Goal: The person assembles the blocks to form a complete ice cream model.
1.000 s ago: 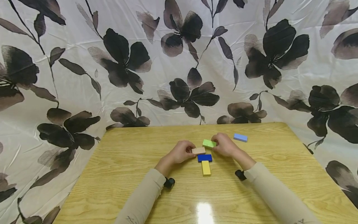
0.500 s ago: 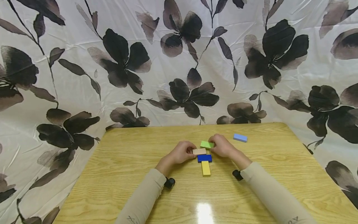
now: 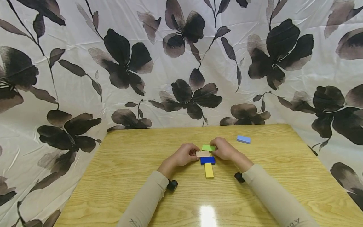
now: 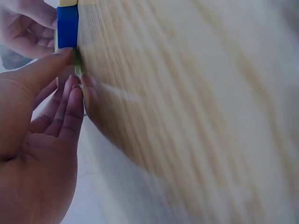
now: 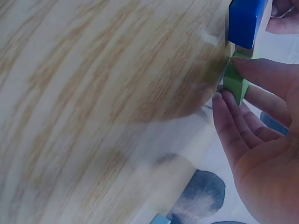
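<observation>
- The left hand (image 3: pixel 182 154) pinches the left end of a beige block (image 3: pixel 203 154), just beyond the dark blue block (image 3: pixel 207 160).
- The right hand (image 3: pixel 223 148) grasps the right end of a green block (image 3: pixel 208 148), just beyond the beige block.
- A yellow block (image 3: pixel 209 171) points away from the dark blue block's near side.

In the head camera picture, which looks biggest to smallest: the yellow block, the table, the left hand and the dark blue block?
1. Table
2. Left hand
3. Yellow block and dark blue block: they look about alike, so I won't rank them.
</observation>
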Motion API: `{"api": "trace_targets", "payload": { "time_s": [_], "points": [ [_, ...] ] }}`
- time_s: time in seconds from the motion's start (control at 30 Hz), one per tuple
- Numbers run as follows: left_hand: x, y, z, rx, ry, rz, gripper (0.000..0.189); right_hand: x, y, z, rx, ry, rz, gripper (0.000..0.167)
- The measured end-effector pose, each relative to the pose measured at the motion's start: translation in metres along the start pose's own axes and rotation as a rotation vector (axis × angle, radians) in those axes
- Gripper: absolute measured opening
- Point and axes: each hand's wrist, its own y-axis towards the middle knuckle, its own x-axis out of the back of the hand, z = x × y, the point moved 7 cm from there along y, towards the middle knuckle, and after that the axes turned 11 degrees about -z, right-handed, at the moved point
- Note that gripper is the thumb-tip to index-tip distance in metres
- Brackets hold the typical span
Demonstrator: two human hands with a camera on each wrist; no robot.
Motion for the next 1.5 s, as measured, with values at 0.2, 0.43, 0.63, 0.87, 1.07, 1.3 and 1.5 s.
{"api": "trace_targets", "payload": {
  "time_s": [0.2,0.43,0.63,0.87,1.07,1.3,1.5],
  "points": [
    [-0.0016,-0.0011,-0.0013,-0.016,0.016,0.0,0.026,-0.0038,0.0008,-0.003,-0.009,-0.016,0.013,0.03],
    [-0.003,-0.0007,-0.0015,0.006,0.006,-0.014,0.03,-0.0058,-0.0004,-0.0065,-0.021,0.003,0.007,0.034],
    [-0.0047,0.0008,0.0013,0.046,-0.029,-0.019,0.035,-0.004,-0.003,-0.0055,-0.051,0.048,0.011,0.036],
    [-0.0061,0.003,0.0035,0.1,-0.105,-0.009,0.045,-0.0032,-0.003,-0.0051,-0.035,0.057,-0.003,0.036],
    [-0.0068,0.0024,0.0037,0.115,-0.13,-0.017,0.057,-0.0065,-0.002,-0.0048,-0.004,0.059,-0.008,0.036],
    [-0.008,0.0,0.0021,0.106,-0.106,-0.005,0.063,-0.0089,-0.0029,-0.0044,0.001,0.067,-0.012,0.034],
    [-0.0086,0.0013,0.0039,0.091,-0.086,-0.01,0.059,-0.0079,-0.0038,-0.0046,0.0,0.071,-0.017,0.034]
  ]
}}
